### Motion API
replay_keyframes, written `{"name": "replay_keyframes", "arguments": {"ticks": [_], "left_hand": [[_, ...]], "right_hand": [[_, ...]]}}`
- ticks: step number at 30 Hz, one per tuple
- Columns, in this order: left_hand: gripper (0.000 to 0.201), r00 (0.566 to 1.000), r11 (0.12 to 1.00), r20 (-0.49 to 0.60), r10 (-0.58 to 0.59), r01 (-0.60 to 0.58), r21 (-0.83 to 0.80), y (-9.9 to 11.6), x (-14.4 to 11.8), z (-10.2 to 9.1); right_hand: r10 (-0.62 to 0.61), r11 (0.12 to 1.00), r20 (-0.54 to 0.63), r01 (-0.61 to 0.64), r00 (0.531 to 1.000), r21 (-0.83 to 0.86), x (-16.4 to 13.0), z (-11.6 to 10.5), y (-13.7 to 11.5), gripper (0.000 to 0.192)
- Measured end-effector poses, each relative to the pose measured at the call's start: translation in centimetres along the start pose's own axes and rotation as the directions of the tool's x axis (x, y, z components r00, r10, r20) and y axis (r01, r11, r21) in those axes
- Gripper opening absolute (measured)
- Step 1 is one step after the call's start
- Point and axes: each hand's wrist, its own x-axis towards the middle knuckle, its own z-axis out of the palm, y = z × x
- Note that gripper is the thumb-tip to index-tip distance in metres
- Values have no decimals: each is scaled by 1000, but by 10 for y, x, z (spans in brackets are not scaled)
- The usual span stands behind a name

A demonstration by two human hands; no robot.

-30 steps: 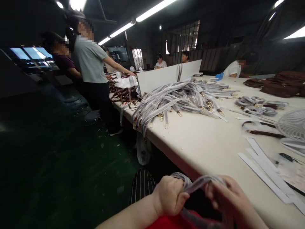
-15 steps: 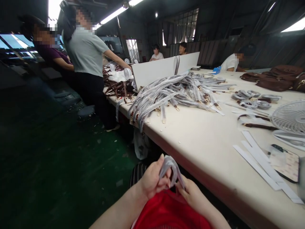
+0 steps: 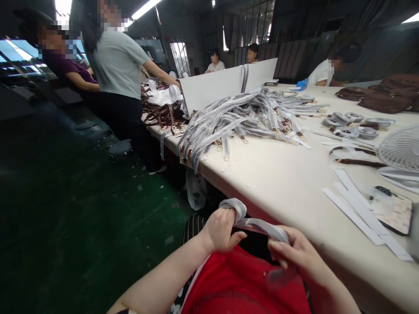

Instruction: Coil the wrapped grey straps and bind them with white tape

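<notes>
The person's left hand (image 3: 221, 231) is curled closed, a few turns of a pale grey wrapped strap (image 3: 258, 225) looped about its fingers and its thumb sticking out to the side. The right hand (image 3: 299, 250) pinches the same strap between thumb and fingers, with no clear gap. The strap spans the space between the hands, above red clothing (image 3: 235, 283) on the person's lap and just off the table edge; a blurred end hangs below the right hand.

Half a second ago the hands were close together around an open loop; now they are apart, with a length drawn out between them. This suggests that the strap is being wound around the left hand and that the coil is unfinished.

Clock directions are from the person's seat. At twelve, a heap of similar straps (image 3: 216, 124) with metal clips lies on the cream table (image 3: 271, 174), before a white upright board (image 3: 212, 92). At one are coiled straps (image 3: 347, 126), with brown bags (image 3: 386, 102) beyond. Between one and two is a fan (image 3: 402, 146); at two, white strips (image 3: 352, 217) beside a phone (image 3: 397, 213). At eleven, a co-worker (image 3: 119, 65) stands reaching toward the table.
</notes>
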Motion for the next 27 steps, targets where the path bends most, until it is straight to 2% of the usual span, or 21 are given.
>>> {"name": "replay_keyframes", "arguments": {"ticks": [3, 5, 10, 14, 16, 18, 20, 21, 22, 23, 24, 25, 26, 27], "left_hand": [[52, 993, 999, 119, -1, -5, 46, 13, -5, -1], [45, 982, 999, 191, -1, -5, 32, 18, -5, -5], [46, 968, 999, 249, -34, 26, 35, 19, -2, -18], [46, 962, 999, 271, -32, 33, 1, 15, -3, -18], [43, 956, 997, 291, -48, 64, -47, 16, -6, -15], [39, 949, 987, 301, -94, 128, -96, 19, -8, -13], [42, 950, 961, 281, -135, 194, -195, 23, -10, -14], [48, 953, 930, 269, -139, 219, -295, 25, -9, -17], [57, 955, 866, 258, -145, 248, -434, 26, -9, -21], [63, 954, 748, 253, -161, 285, -600, 25, -9, -26], [67, 944, 569, 271, -188, 329, -753, 22, -9, -32], [68, 921, 354, 323, -217, 383, -853, 17, -9, -37], [71, 884, 143, 404, -235, 442, -885, 9, -10, -43], [76, 838, -24, 495, -230, 503, -864, 0, -12, -48]], "right_hand": [[15, 1000, -126, -17, 992, -20, 1, -20, 0, 43], [18, 997, -154, -30, 988, -77, 3, -27, 4, 44], [-17, 976, -139, -13, 990, -216, 4, -29, 13, 44], [-11, 964, -120, -22, 993, -265, 1, -29, 10, 44], [-25, 964, -60, 8, 998, -266, -2, -27, 9, 46], [23, 982, 70, -9, 997, -187, -4, -20, 11, 54], [139, 989, 210, -128, 968, -68, -6, -8, 16, 56], [195, 980, 256, -197, 947, -18, -6, -1, 19, 55], [234, 968, 283, -250, 930, 19, -7, 5, 21, 52], [259, 958, 297, -284, 919, 43, -9, 10, 22, 49], [273, 952, 295, -302, 916, 57, -12, 14, 22, 47], [284, 949, 273, -309, 919, 55, -18, 14, 21, 45], [291, 951, 222, -307, 930, 38, -26, 11, 20, 43], [291, 956, 141, -294, 946, 5, -37, 6, 18, 42]]}}
